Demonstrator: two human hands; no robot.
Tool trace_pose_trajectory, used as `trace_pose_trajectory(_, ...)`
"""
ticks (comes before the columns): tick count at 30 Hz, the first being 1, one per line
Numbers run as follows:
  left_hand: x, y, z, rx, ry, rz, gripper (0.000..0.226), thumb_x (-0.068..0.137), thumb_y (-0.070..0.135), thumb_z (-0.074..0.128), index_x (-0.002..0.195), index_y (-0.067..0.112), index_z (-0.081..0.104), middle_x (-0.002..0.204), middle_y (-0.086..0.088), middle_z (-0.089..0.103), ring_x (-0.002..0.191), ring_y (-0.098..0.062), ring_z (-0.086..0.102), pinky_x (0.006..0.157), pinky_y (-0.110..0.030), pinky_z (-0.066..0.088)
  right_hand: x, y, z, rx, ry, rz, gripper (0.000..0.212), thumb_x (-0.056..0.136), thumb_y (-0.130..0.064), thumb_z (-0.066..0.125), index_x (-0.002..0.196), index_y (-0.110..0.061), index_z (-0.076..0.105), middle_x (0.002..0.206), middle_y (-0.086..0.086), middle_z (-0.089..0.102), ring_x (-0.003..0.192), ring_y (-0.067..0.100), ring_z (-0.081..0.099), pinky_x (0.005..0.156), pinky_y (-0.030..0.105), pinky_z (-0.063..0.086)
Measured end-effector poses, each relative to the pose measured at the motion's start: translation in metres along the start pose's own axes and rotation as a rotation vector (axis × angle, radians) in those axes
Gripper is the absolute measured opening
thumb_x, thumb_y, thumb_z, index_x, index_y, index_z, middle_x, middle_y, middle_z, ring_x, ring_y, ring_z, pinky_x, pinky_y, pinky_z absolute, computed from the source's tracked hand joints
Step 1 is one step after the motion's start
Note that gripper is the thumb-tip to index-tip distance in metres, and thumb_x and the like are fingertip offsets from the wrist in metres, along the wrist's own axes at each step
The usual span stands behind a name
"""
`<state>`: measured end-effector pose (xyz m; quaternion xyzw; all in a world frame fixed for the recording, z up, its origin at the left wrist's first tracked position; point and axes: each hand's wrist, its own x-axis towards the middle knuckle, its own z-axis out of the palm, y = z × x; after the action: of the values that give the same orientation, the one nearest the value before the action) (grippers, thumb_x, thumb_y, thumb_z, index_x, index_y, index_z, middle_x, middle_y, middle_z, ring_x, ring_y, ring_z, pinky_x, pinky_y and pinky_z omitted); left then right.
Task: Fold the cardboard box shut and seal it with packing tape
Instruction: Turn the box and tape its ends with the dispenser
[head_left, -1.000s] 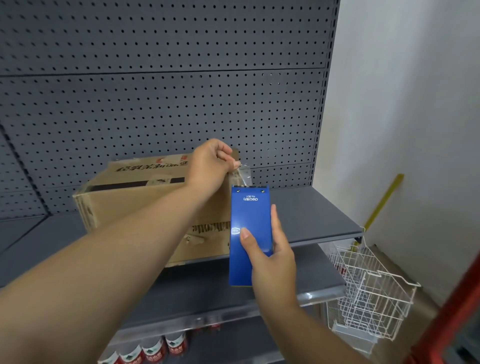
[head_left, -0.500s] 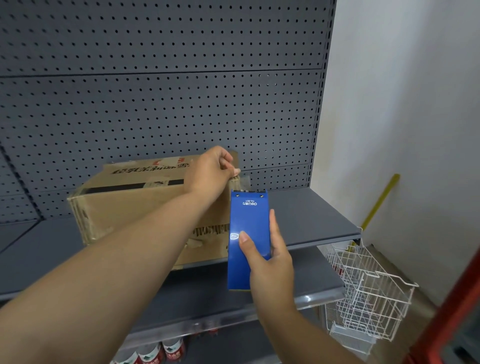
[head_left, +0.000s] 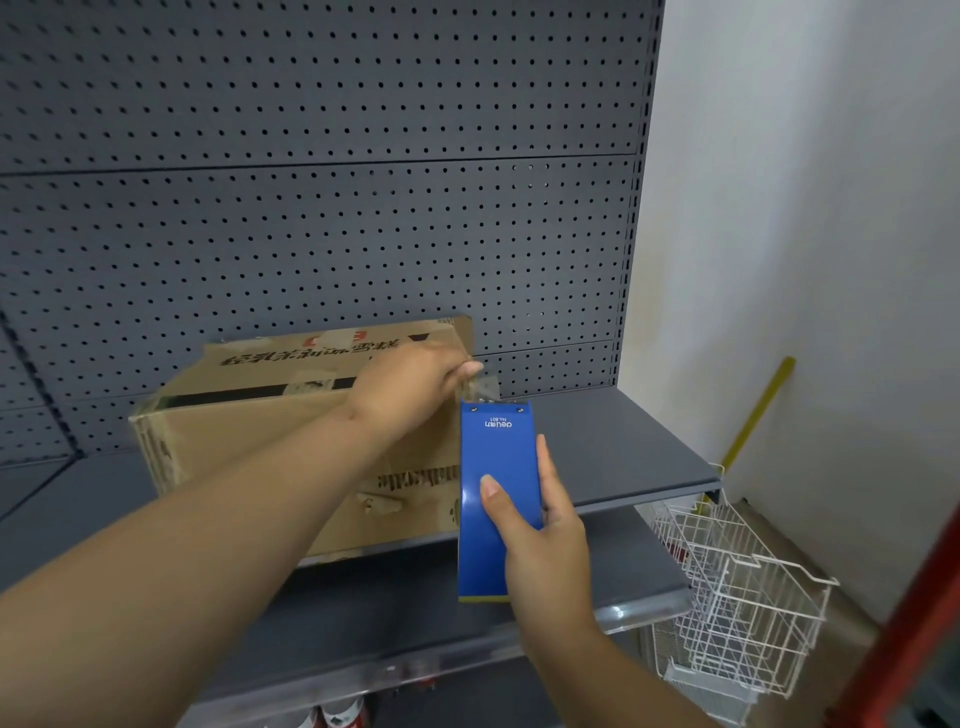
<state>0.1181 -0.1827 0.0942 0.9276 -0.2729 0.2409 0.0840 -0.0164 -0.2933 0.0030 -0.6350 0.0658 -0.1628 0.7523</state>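
Fingers (head_left: 470, 370) of our left hand (head_left: 415, 387) pinch the loose end of clear packing tape (head_left: 485, 387) at the cardboard box's (head_left: 249, 447) near right top corner, while our right hand (head_left: 545, 540) wraps around a blue tape dispenser (head_left: 493, 467), thumb flat on its face. We hold the dispenser upright just beside the box's right face, its mouth level with the top edge, so the strip can likely be drawn from there across the lid. The box sits on a grey shelf (head_left: 623, 447), its top flaps folded down with a dark gap along the seam and patches of old tape showing; the sealing looks barely begun. Behind it, a pegboard panel (head_left: 332, 208) stands close, leaving little room past the far edge, though the shelf to the right lies open. A white wire basket (head_left: 737, 587) hangs below right, well apart. The box's front edge sits near the shelf lip, so a hard pull could slide it.
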Motion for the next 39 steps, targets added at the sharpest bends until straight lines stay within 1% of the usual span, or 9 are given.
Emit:
trace_pose_trajectory(3,-0.013,-0.011,-0.002,0.116,-0.075,0.056,0.046,0.096,0.051,0.025,0.133,0.036,0.047,0.137,0.015,0.051,0.124,-0.011,0.05,0.081,-0.03,0.05,0.002,-0.002,-0.004,-0.021,-0.009,-0.006,0.061,0.082,-0.032,0.068,0.133,-0.05,0.04,0.115,-0.02,0.065,0.098,-0.002,0.063,0.086,0.023,0.05)
trace_pose_trajectory(6,-0.017,-0.02,-0.003,0.19,-0.109,0.068,0.048,0.092,0.055,0.03,0.14,0.047,0.027,0.144,0.015,0.042,0.126,-0.008,0.047,0.08,-0.031,0.051,0.003,-0.003,-0.006,-0.028,-0.038,0.014,0.061,0.081,-0.032,0.069,0.127,-0.057,0.039,0.114,-0.021,0.065,0.099,0.003,0.064,0.088,0.031,0.053)
trace_pose_trajectory(12,-0.001,-0.025,-0.007,0.016,-0.048,0.019,0.042,0.091,0.049,0.044,0.132,0.048,0.042,0.127,0.024,0.057,0.116,-0.008,0.055,0.082,-0.025,0.046,0.015,-0.014,-0.008,-0.046,-0.131,-0.014,0.072,0.078,-0.02,0.073,0.131,-0.054,0.038,0.111,-0.023,0.067,0.098,0.004,0.066,0.09,0.037,0.054)
trace_pose_trajectory(17,0.034,-0.04,-0.023,-0.098,-0.167,-0.07,0.038,0.092,0.049,0.045,0.13,0.047,0.046,0.134,0.023,0.05,0.124,-0.007,0.046,0.08,-0.025,0.032,0.042,-0.04,0.002,-0.084,-0.188,-0.054,0.072,0.081,-0.026,0.071,0.137,-0.051,0.032,0.117,-0.019,0.064,0.102,0.007,0.065,0.092,0.037,0.053)
trace_pose_trajectory(24,0.078,-0.066,-0.021,-0.208,-0.257,-0.1,0.034,0.093,0.052,0.04,0.125,0.047,0.052,0.133,0.023,0.051,0.126,-0.008,0.045,0.102,-0.034,0.036,0.077,-0.057,0.029,-0.132,-0.14,-0.066,0.075,0.08,-0.029,0.07,0.141,-0.046,0.03,0.115,-0.015,0.065,0.099,0.01,0.065,0.091,0.038,0.053)
trace_pose_trajectory(31,0.099,-0.076,-0.018,-0.136,-0.245,-0.121,0.038,0.093,0.059,0.027,0.111,0.044,0.057,0.119,0.016,0.059,0.113,-0.014,0.051,0.096,-0.039,0.041,0.098,-0.066,0.047,-0.137,-0.099,-0.053,0.077,0.071,-0.036,0.073,0.138,-0.043,0.037,0.113,-0.012,0.066,0.099,0.016,0.067,0.089,0.043,0.054)
trace_pose_trajectory(33,0.104,-0.079,-0.017,-0.159,-0.243,-0.089,0.033,0.095,0.053,0.032,0.115,0.042,0.057,0.124,0.017,0.057,0.116,-0.012,0.05,0.098,-0.039,0.041,0.103,-0.071,0.048,-0.129,-0.106,-0.043,0.062,0.073,-0.031,0.074,0.128,-0.044,0.046,0.108,-0.01,0.068,0.096,0.02,0.068,0.088,0.045,0.054)
trace_pose_trajectory(36,0.11,-0.08,-0.017,-0.229,-0.258,-0.032,0.031,0.097,0.041,0.039,0.124,0.036,0.054,0.129,0.015,0.055,0.12,-0.011,0.049,0.102,-0.038,0.039,0.105,-0.08,0.048,-0.108,-0.113,-0.039,0.034,0.08,-0.02,0.071,0.089,-0.048,0.053,0.099,-0.007,0.07,0.093,0.023,0.069,0.089,0.046,0.053)
trace_pose_trajectory(39,0.112,-0.079,-0.017,-0.171,-0.255,0.038,0.034,0.098,0.039,0.038,0.131,0.045,0.041,0.136,0.017,0.05,0.12,-0.011,0.05,0.099,-0.036,0.041,0.104,-0.085,0.048,-0.111,-0.107,-0.047,0.034,0.08,-0.017,0.07,0.067,-0.047,0.06,0.094,-0.005,0.071,0.093,0.026,0.069,0.089,0.047,0.053)
